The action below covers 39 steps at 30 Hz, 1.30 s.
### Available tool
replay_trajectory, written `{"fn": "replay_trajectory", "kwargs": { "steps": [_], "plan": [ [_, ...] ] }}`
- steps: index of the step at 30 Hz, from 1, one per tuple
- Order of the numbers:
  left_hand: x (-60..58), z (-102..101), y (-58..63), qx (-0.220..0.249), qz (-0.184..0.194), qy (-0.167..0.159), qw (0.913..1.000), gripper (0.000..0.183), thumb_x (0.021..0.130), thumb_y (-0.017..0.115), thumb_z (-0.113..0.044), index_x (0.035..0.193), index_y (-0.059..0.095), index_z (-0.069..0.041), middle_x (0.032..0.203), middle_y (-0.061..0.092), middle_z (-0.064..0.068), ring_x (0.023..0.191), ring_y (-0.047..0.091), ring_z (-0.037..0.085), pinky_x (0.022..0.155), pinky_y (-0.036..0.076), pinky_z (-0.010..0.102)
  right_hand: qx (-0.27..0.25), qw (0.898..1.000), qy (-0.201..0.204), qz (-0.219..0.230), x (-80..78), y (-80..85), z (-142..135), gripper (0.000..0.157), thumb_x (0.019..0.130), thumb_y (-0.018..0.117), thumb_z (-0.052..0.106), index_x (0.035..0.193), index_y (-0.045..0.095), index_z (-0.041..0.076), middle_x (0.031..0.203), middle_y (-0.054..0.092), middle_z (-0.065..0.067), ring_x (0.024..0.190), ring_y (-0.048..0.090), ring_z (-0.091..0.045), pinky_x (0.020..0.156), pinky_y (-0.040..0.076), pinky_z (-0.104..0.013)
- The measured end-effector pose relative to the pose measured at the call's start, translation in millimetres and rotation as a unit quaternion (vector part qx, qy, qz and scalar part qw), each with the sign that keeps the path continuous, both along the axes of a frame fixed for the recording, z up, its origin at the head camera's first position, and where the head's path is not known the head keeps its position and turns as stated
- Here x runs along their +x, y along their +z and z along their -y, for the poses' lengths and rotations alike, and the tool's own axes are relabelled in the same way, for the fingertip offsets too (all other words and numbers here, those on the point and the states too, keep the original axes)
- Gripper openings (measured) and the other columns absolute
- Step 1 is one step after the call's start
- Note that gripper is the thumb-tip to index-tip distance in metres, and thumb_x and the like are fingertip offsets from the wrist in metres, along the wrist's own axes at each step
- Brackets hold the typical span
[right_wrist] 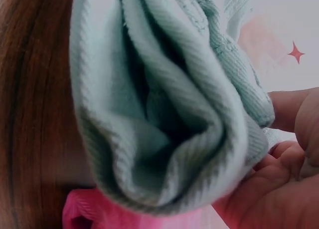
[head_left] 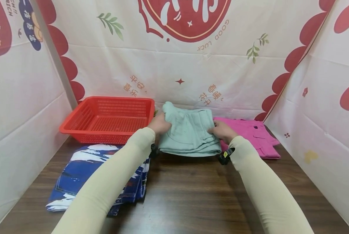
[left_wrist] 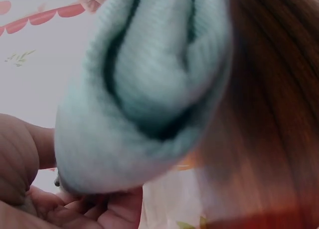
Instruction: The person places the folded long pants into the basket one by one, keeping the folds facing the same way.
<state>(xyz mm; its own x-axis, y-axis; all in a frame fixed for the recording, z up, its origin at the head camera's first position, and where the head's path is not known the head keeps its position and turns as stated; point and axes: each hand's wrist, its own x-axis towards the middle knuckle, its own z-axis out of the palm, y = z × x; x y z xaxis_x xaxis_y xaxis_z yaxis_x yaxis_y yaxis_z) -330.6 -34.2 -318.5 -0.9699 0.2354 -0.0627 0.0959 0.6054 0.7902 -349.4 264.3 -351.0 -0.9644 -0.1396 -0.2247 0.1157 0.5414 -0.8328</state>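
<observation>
Head view: the left hand [head_left: 160, 124] and the right hand [head_left: 222, 131] are standing apart, each gripping one side of the folded mint-green denim garment [head_left: 189, 133], which is lying between them. The red perforated plastic basket [head_left: 89, 132] is standing just beside the left hand, on its outer side. The blue-and-white printed garment [head_left: 80, 175] is lying nearer the wearer than that hand, partly hidden by the left sleeve [head_left: 113, 182]. The magenta garment [head_left: 257, 135] is lying on the right hand's outer side. Whether the mint-green denim garment is touching the worktop [head_left: 192, 191] cannot be told.

Left wrist view: thumb and fingers are pinching the layered edge; blur is obscuring finer contact.

Right wrist view: thumb and fingers are holding the outer layers, while the inner folds are gaping beside them. In judgement, this grip is needing the most care: both hands should be taking every layer, bearing equally and staying level, since loose inner folds could be slipping out.
</observation>
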Motion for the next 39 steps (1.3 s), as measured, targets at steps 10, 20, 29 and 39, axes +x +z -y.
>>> {"fn": "replay_trajectory", "kwargs": {
  "steps": [10, 20, 29, 39],
  "plan": [
    [0.2, 10.5, 10.1, 0.035, -0.004, 0.000, 0.9994, 0.073, 0.098, 0.057, -0.016, 0.157, 0.016, -0.001, 0.154, 0.033, 0.016, 0.133, 0.038, 0.029, 0.109, 0.037, 0.048, -0.008, 1.000, 0.004, -0.004, 3.2, 11.3, 0.1, 0.048, 0.103, 0.048, 0.011, 0.147, 0.034, -0.002, 0.129, 0.053, -0.021, 0.113, 0.055, -0.029, 0.094, 0.049, -0.043],
    [-0.4, 22.3, 6.7, 0.070, 0.007, 0.016, 0.9974, 0.061, 0.099, 0.058, -0.014, 0.151, 0.029, -0.003, 0.141, 0.044, 0.015, 0.122, 0.045, 0.030, 0.105, 0.041, 0.050, -0.042, 0.999, 0.006, -0.001, 6.2, 15.4, 3.6, 0.044, 0.104, 0.048, 0.010, 0.146, 0.038, 0.000, 0.127, 0.055, -0.020, 0.109, 0.059, -0.028, 0.088, 0.052, -0.040],
    [-0.2, 32.8, 8.0, 0.048, -0.005, 0.026, 0.9985, 0.046, 0.100, 0.057, -0.016, 0.138, 0.039, 0.000, 0.131, 0.049, 0.016, 0.115, 0.048, 0.029, 0.103, 0.043, 0.049, -0.048, 0.999, 0.003, -0.018, 9.0, 22.2, 10.8, 0.046, 0.104, 0.049, 0.011, 0.146, 0.037, -0.002, 0.124, 0.055, -0.020, 0.105, 0.059, -0.025, 0.084, 0.053, -0.036],
    [-1.8, 44.0, 11.5, 0.038, -0.023, 0.025, 0.9987, 0.040, 0.100, 0.058, -0.018, 0.132, 0.042, -0.001, 0.123, 0.052, 0.015, 0.109, 0.050, 0.028, 0.099, 0.045, 0.047, -0.044, 0.998, 0.004, -0.041, 13.1, 33.8, 19.7, 0.053, 0.103, 0.049, 0.010, 0.151, 0.030, -0.003, 0.132, 0.052, -0.023, 0.113, 0.055, -0.029, 0.090, 0.050, -0.039]
  ]
}}
